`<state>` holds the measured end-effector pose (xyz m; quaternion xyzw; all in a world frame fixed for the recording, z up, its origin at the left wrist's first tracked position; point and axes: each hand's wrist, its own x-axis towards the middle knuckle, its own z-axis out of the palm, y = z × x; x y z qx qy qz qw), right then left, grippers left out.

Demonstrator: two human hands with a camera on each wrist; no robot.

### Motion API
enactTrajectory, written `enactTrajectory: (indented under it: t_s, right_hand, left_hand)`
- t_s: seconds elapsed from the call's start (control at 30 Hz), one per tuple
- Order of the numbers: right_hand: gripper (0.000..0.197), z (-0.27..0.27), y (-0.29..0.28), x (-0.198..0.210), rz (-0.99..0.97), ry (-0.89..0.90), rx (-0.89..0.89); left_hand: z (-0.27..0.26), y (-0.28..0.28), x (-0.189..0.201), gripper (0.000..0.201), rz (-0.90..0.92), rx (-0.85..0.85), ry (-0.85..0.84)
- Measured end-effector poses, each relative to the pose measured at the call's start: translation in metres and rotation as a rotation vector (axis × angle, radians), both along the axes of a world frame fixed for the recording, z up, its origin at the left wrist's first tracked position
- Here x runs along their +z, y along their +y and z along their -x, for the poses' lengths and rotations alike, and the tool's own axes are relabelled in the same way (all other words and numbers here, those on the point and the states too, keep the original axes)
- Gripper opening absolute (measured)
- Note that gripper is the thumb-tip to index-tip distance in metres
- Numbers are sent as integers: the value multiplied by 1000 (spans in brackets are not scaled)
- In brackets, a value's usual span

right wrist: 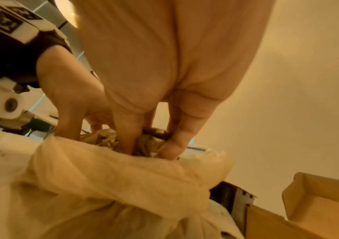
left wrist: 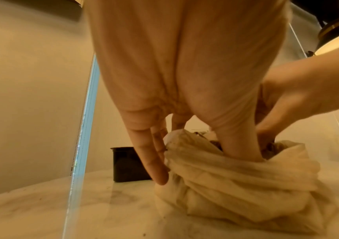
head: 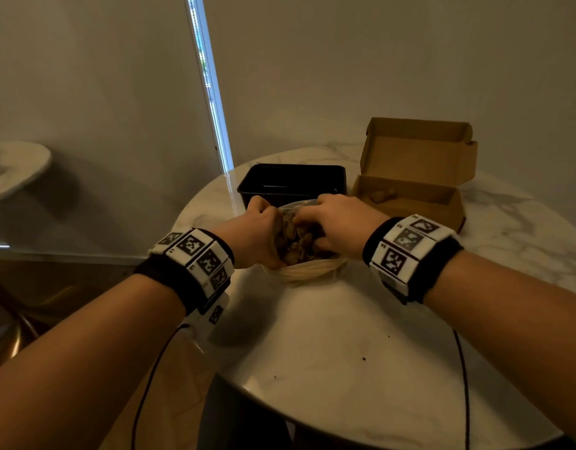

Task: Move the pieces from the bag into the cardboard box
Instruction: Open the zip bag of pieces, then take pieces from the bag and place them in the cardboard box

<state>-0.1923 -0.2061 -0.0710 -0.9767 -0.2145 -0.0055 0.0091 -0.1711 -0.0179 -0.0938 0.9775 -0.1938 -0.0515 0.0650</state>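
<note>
Both hands (head: 296, 228) at bag (head: 309, 271) rim

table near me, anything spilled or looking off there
Yes, slightly: a few dark crumbs lie scattered on the marble table, on the near side of the bag, and look like bits dropped from it. The cardboard box sits open and upright; nothing else looks askew.

crumpled cream bag (head: 307, 271) of brown pieces (head: 293, 237); open cardboard box (head: 410, 196) right
</note>
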Motion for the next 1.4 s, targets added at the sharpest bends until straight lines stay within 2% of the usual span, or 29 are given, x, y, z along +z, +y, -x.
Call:
enactTrajectory:
  t_s: [0.1, 0.2, 0.33, 0.47, 0.53, 0.63, 0.7, 0.8, 1.0, 1.07, 1.13, 1.2, 1.3, 1.4]
  right_hand:
    - [36, -4, 0, 2, -143, -46, -10]
    - [24, -5, -8, 6, -366, -56, -39]
    - [19, -5, -23, 14, -637, -99, -93]
    - [15, -5, -34, 25, -818, -105, -137]
    - [15, -3, -35, 32, -884, -111, -145]
    - [14, 6, -37, 45, -999, -99, -131]
    - [13, 13, -39, 52, -1048, -93, -117]
    - [15, 20, -42, 63, -1090, -131, -105]
    - [20, 30, -53, 81, -1178, -144, -67]
    - [20, 36, -55, 88, -1195, -160, -53]
    - [20, 41, -57, 93, -1212, -167, -44]
    - [19, 44, -61, 94, -1217, -154, -41]
    - [17, 47, -65, 87, -1088, -76, -77]
    - [18, 51, -69, 70, -736, 63, -139]
  left_hand:
    - [3, 8, 2, 98, -1, 10, -12]
    - [6, 13, 4, 95, 3, 10, -10]
    - [7, 12, 17, 82, 136, 74, 45]
    - [4, 5, 25, 39, 439, 154, -97]
    - [3, 0, 27, 32, 635, 222, -173]
    - [4, -16, 26, 30, 999, 256, -143]
    - [7, -31, 23, 32, 1190, 277, -50]
    - [11, -52, 20, 41, 1384, 322, 140]
    - [20, -73, 14, 51, 1456, 386, 194]
    - [27, -81, 18, 51, 1521, 362, 268]
    - [34, -89, 21, 58, 1594, 329, 409]
    - [38, -96, 22, 69, 1687, 294, 643]
    - [41, -101, 19, 84, 1885, 191, 1043]
    - [43, -103, 15, 89, 1998, 89, 1199]
